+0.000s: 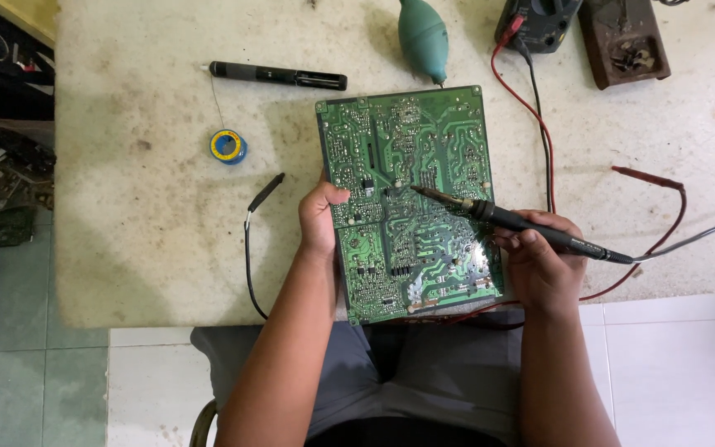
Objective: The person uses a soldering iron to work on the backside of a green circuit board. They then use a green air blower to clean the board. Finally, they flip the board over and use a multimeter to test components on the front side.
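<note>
Right hand (544, 265) fingers (516, 242) wrapped tight round the black soldering iron (523, 223), long axis running up-left, tip touching down near the middle of the green circuit board (411, 203). Left hand (320, 217) closer to that spot, pinching the board's left edge, thumb on top. Board lying solder side up on a stained pale desk (142, 215). Further out: blue solder spool (227, 146), black pen-like tool (279, 76), teal dust blower (422, 37), multimeter (539, 21) with red lead (531, 108). Tiled floor (672, 372) below.
</note>
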